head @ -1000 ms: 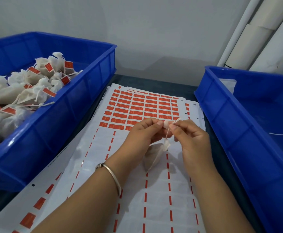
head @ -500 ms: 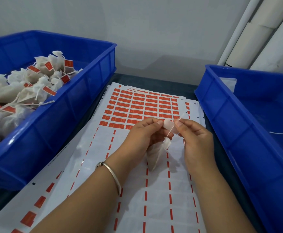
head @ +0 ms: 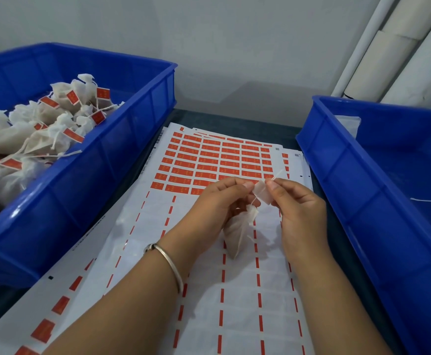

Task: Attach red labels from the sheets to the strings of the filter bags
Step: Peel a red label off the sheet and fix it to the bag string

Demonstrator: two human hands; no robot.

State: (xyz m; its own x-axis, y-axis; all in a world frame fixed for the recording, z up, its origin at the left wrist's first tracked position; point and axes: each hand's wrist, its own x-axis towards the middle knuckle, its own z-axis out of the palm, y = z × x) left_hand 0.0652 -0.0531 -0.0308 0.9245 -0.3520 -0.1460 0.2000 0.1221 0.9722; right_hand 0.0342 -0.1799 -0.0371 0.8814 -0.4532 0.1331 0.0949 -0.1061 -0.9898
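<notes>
Both hands are up over the label sheets (head: 209, 160), meeting in the middle: the left hand (head: 217, 201) pinches one edge of a small label (head: 262, 193) between thumb and forefinger, and the right hand (head: 296, 201) pinches the other side, fingertips almost touching across it. The label shows its pale back to the camera, so its colour can't really be confirmed from here. A thin string (head: 277, 175) pokes up past the right fingertips and runs down behind the label to a filter bag (head: 237, 231), which dangles below the hands, just above the stripped part of the sheet. A silver bangle (head: 168, 265) sits on the left wrist. To the left, a blue bin (head: 112, 160) is heaped with bags already wearing red tags; to the right, a second blue bin (head: 358, 190) holds a few loose bags near its far side
</notes>
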